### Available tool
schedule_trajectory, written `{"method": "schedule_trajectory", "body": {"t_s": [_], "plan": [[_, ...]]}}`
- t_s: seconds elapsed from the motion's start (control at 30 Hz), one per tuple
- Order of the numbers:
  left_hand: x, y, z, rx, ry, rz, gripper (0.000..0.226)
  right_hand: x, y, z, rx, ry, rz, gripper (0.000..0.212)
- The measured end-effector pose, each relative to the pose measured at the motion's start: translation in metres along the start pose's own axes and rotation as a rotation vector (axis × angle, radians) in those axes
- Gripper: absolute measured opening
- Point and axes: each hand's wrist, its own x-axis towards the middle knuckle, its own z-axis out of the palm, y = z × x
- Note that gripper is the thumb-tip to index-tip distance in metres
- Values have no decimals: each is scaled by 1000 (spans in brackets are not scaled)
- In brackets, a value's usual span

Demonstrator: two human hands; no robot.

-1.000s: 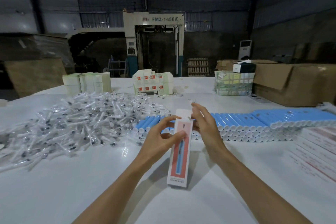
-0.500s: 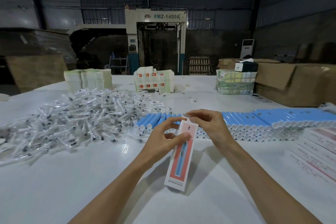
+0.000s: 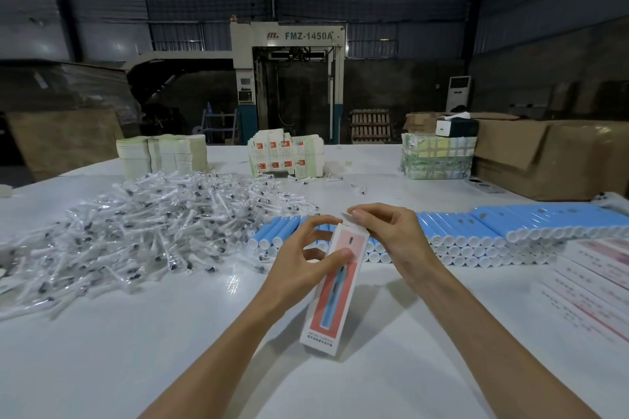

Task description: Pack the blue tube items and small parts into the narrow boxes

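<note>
White table point(image 3: 136, 367), dim warehouse point(image 3: 177, 7). Left hand point(image 3: 299, 264) grips narrow box point(image 3: 335, 303); right hand point(image 3: 391, 235) pinches its flap point(image 3: 352, 220). Blue tubes point(image 3: 510, 218) just beyond, bagged parts point(image 3: 153, 224) leftward.

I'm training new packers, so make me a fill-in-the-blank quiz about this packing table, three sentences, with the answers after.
The left hand grips the narrow box, while the right hand pinches its top ___.
The stacked tubes behind the hands are coloured ___.
The pile of clear-wrapped small parts lies to the ___ of those tubes.
Missing words: flap, blue, left.
</note>
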Motion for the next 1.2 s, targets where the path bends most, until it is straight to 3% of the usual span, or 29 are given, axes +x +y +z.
{"method": "schedule_trajectory", "body": {"t_s": [0.13,0.4,0.77,0.97,1.1,1.2], "plan": [[1,0,-1,35,27,22,45,-1,2,4,96,-51,98,14],[1,-1,-1,-5,24,18,59,-2,3,9,23,10,59,9],[-3,-1,0,-90,13,5,65,0,1,2,7,-73,61,11],[-4,0,-2,-132,17,13,60,-5,-4,-5,-86,-230,-6,20],[-4,1,-4,-105,4,23,54,-4,-4,-1,-275,-165,-112,16],[-4,0,-3,-106,13,4,53,-4,-2,0,-284,-131,-139,14]]}}
